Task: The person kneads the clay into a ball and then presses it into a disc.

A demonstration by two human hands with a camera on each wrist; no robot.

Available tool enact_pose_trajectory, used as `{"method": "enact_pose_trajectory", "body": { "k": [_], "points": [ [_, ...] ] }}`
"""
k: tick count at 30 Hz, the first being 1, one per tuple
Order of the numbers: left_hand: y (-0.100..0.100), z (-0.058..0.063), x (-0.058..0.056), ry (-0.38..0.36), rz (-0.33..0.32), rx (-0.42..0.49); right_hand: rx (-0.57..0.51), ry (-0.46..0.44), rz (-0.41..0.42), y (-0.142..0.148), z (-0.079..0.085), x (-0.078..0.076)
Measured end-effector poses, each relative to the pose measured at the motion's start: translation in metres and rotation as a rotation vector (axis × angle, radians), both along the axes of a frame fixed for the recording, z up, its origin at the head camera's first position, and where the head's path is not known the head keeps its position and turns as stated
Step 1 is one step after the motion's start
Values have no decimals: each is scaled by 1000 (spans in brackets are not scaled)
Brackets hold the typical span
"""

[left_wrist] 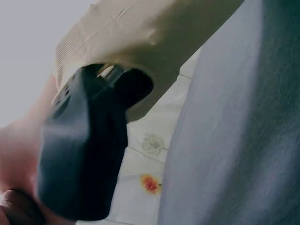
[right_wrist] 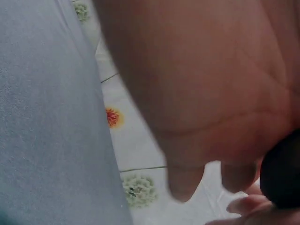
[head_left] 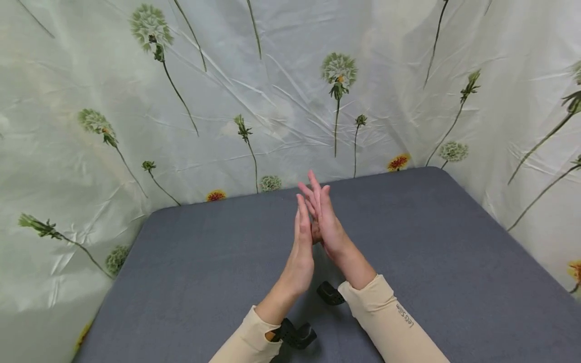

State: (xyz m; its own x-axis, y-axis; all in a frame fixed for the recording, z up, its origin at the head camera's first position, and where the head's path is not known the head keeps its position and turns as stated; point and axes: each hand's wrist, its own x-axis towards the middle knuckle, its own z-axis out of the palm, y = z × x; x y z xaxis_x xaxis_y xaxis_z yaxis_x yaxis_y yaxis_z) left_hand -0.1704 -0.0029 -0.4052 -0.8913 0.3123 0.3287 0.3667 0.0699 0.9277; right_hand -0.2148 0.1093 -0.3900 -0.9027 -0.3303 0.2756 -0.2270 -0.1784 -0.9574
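Over the middle of the dark grey surface, my left hand (head_left: 301, 252) and my right hand (head_left: 333, 232) face each other, palm to palm, with straight fingers pointing up and away. Between the palms sits a small brown rounded lump (head_left: 316, 233), mostly hidden by the hands. In the right wrist view a dark rounded piece of the lump (right_wrist: 283, 173) shows beside the right palm. The left wrist view catches a dark part of it (left_wrist: 21, 208) at the lower left corner. Its exact kind cannot be made out.
A dark grey padded surface (head_left: 204, 267) lies under the hands. Behind and around it hangs a pale cloth (head_left: 290, 101) printed with dandelions. Black wrist cameras hang at the left wrist (head_left: 297, 335) and right wrist (head_left: 330, 294), below beige sleeves.
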Motion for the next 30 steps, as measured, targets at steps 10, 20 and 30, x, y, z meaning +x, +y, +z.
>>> {"method": "enact_pose_trajectory", "body": {
  "k": [10, 20, 30],
  "points": [
    [-36, 12, -24, -39, 190, 130, 14, -29, 174, -39, -17, 15],
    [-6, 0, -10, -60, 59, 42, -18, 42, -33, -11, -6, 7],
    [-37, 12, -28, -91, 214, 142, 34, 28, 143, -39, -16, 19]
  ]
}}
